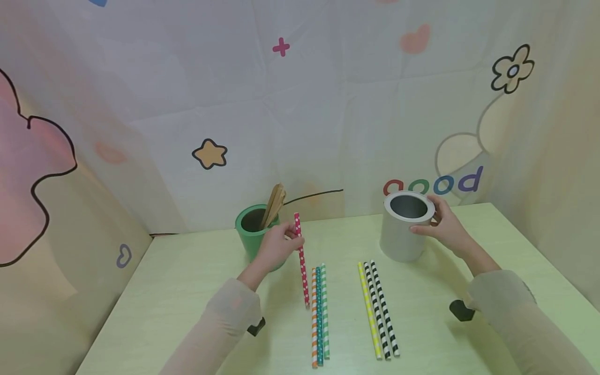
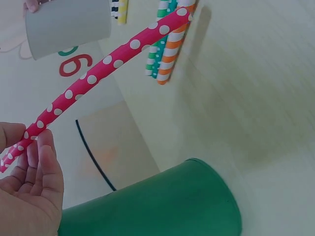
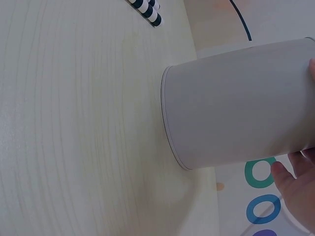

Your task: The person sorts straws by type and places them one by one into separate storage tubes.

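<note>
Two groups of striped straws [image 1: 356, 310] are laid side by side on the desk [image 1: 187, 291]. Farther back, a red dotted straw [image 1: 301, 255] is pinched near its top by the left hand [image 1: 276, 246], its lower end close to the desk. A grey cup [image 1: 405, 225] is gripped at the rim by the right hand [image 1: 442, 224]. A green cup [image 1: 253, 229] is seen behind the left hand.

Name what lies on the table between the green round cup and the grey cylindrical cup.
In the head view, between the green round cup and the grey cylindrical cup lies bare table, crossed only by the pink dotted straw that the left hand holds.
</note>
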Motion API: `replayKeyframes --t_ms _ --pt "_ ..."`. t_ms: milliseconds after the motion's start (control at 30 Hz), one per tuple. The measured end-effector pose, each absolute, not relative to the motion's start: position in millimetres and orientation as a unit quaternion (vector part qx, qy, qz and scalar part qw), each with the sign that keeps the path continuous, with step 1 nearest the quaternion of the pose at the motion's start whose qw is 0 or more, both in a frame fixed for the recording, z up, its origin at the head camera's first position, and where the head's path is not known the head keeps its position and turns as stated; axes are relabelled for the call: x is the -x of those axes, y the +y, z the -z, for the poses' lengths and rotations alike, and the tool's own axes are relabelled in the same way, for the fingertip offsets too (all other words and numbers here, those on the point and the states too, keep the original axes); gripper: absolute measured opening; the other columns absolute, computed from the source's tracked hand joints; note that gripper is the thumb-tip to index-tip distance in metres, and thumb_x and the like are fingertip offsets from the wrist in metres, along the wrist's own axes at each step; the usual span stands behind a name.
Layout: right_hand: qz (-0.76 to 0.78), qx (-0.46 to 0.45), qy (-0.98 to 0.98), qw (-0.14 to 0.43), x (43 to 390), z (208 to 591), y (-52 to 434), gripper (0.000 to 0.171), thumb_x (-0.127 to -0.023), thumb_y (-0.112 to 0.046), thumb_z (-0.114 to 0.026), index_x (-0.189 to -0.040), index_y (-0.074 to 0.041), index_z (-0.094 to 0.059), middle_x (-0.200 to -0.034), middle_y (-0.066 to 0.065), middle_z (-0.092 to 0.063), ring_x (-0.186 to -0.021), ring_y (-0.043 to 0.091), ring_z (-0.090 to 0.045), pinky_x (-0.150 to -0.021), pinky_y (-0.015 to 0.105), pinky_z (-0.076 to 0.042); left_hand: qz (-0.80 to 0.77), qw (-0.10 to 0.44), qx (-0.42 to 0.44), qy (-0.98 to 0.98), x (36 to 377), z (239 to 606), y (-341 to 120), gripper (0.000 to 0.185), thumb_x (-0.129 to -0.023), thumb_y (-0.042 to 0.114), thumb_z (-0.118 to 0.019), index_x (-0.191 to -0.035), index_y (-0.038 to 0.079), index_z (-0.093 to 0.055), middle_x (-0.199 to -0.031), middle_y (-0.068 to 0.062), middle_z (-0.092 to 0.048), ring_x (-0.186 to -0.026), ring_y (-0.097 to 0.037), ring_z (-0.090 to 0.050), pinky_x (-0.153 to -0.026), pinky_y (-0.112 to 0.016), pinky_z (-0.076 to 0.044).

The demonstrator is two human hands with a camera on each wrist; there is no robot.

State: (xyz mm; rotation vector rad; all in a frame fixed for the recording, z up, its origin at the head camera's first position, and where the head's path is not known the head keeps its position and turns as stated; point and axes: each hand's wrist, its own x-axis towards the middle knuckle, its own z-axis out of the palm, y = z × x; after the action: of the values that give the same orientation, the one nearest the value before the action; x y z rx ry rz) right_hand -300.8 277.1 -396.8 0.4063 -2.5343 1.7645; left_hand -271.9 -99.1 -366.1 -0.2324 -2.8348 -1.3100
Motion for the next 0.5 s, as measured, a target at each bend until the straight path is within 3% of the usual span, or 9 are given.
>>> replayKeyframes --t_ms 500 --pt "-0.567 -0.131 -0.813 0.014 300 396 276 0.089 -0.077 -0.006 -0.066 -0.138 -0.003 -0.002 -0.142 0.023 -0.013 -0.131 0.042 -0.013 -0.101 0.061 -0.017 0.504 0.068 0.102 -0.855 282 312 -77 0.018 -0.081 0.022 -0.063 -0.091 0.008 -0.058 -0.085 -0.006 -0.059 -0.074 -0.015 -0.062 -0.065 -0.023 -0.050"
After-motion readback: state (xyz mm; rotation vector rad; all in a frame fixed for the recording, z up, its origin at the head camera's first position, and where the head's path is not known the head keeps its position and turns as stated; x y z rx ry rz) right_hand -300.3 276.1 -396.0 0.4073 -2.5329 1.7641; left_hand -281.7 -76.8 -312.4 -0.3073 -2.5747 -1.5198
